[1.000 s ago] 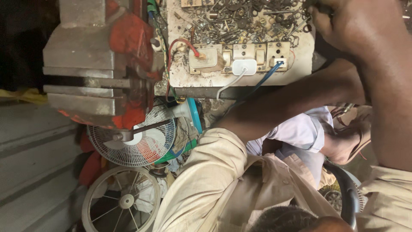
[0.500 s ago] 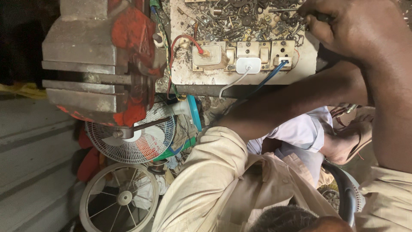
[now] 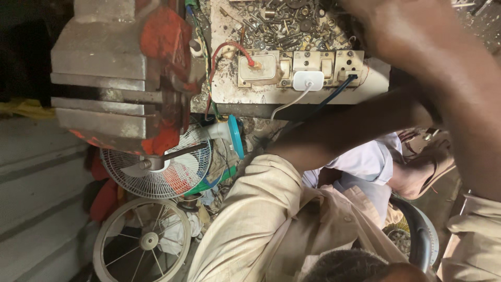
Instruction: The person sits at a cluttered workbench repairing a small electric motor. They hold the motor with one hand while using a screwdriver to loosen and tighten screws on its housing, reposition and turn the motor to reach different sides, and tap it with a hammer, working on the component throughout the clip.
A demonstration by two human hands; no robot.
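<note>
My right hand (image 3: 402, 36) is at the top of the view, blurred, its fingers over the right side of a pile of screws, nuts and small metal parts (image 3: 282, 23) on a dirty bench top. My forearm runs down the right edge to a beige sleeve (image 3: 477, 235). Whether the fingers hold anything is hidden. Just below the pile is a switch and socket board (image 3: 323, 65) with a white plug adapter (image 3: 308, 80) and a dark blue cable (image 3: 326, 99). My left hand is out of view.
A big grey and red bench vise (image 3: 104, 78) fills the upper left. Under it stand a table fan (image 3: 162, 169) and a bare fan guard (image 3: 143, 240). A person in a beige shirt (image 3: 271, 219) sits below me, forearm (image 3: 339, 128) raised toward the bench.
The view has moved closer to the bench, so the vise and switch board look larger. My right hand has shifted slightly left and covers more of the pile.
</note>
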